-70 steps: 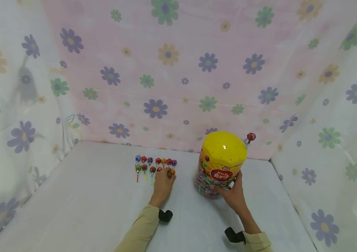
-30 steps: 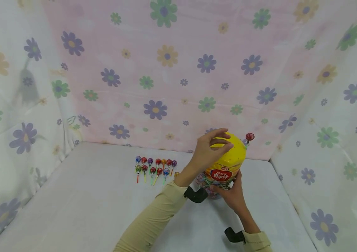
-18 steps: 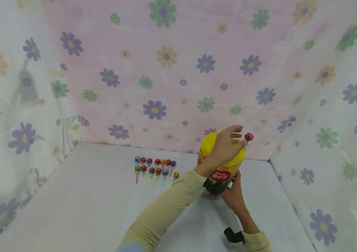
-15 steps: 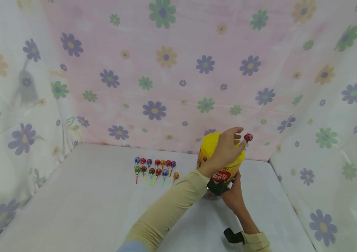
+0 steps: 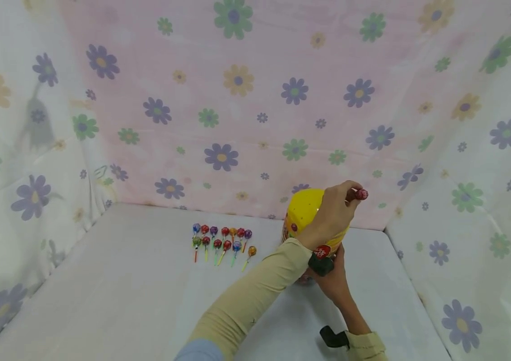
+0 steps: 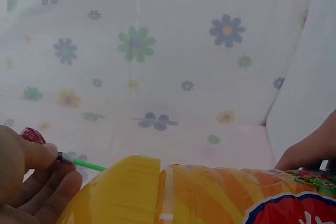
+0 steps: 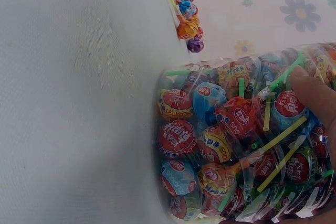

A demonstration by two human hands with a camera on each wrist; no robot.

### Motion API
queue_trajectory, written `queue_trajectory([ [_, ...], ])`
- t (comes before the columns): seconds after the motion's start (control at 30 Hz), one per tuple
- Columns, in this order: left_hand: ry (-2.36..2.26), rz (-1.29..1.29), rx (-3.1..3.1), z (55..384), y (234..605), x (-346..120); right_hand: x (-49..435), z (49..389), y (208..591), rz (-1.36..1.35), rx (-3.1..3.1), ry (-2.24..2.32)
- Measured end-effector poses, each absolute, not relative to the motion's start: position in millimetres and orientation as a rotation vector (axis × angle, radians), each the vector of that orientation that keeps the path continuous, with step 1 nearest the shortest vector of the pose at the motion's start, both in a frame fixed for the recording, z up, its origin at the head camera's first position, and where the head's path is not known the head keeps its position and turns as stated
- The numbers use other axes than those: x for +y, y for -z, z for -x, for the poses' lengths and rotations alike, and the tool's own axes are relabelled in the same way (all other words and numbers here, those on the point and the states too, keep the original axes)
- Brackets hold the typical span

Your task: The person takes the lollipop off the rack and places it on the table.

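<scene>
A large clear plastic jar packed with wrapped lollipops stands at the right of the table. Its lid is yellow and dotted with small holes. My right hand grips the lower side of the jar. Reaching across the lid, my left hand pinches a red-wrapped lollipop just below its head. In the left wrist view this lollipop's green stick runs from my fingertips to the edge of the lid. My left arm covers part of the jar's label.
Left of the jar, several lollipops lie in two rows on the white table. An orange one ends the near row. Flower-patterned cloth encloses the back and sides.
My left hand has left an orange lollipop at the end of the near row, crossed right over the lid, and taken hold of the red lollipop, which now tilts. My right hand stays on the jar.
</scene>
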State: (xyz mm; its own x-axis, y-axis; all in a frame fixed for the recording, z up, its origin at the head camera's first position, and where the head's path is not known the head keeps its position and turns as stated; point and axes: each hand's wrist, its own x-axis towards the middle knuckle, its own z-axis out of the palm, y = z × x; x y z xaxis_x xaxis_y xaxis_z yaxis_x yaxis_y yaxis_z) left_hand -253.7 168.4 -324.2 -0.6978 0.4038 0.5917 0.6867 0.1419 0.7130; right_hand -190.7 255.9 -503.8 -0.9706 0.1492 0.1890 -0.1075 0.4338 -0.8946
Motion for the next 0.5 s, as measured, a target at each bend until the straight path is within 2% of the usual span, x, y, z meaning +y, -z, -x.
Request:
queue_trajectory([
  [0.23,1.837,1.015,-1.979,253,327,166,255,190,501,0.068,-2.462,-1.561],
  [0.5,2.002,0.973,-1.831,238,332,135,255,192,502,0.068,-2.466,-1.555],
])
